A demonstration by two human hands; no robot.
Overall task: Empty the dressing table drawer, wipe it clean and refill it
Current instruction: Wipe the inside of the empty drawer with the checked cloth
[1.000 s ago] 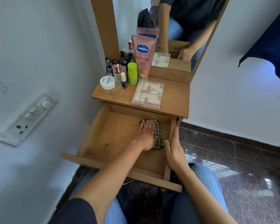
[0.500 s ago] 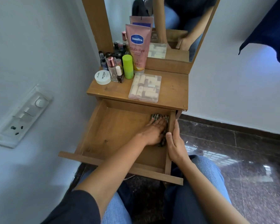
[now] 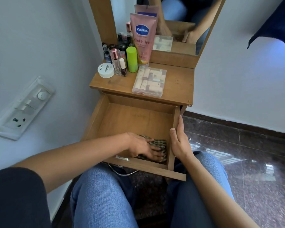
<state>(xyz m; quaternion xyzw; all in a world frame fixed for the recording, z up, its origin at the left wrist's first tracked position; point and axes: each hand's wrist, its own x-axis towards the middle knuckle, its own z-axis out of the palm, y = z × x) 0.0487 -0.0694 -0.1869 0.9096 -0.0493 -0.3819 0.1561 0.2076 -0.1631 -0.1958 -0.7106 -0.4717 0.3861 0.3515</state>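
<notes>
down in the pulled-out drawer (image 3: 130,119), at its near right corner, the left hand (image 3: 143,148) is lying flat with fingers spread, pressing a checked cloth (image 3: 160,143) onto the wooden bottom; the cloth is showing only around the fingers. the right hand (image 3: 179,142) is resting open along the drawer's right side wall, thumb on the top edge and the other fingers lying outside it, gripping nothing else. apart from the cloth, the drawer is holding nothing. up on the counter (image 3: 179,83) above it, the drawer's things are standing in a cluster at the back left: a pink lotion tube (image 3: 142,38) upright against the mirror (image 3: 179,22), a green cylinder (image 3: 132,59) just in front of it, several small bottles (image 3: 115,61) beside that, and a white round jar (image 3: 106,70) nearest the counter's left edge. a clear plastic box (image 3: 150,81) of pale tubes is lying flat near the middle of the counter, apart from the cluster. the person is sitting in blue jeans, knees under the drawer front.
</notes>
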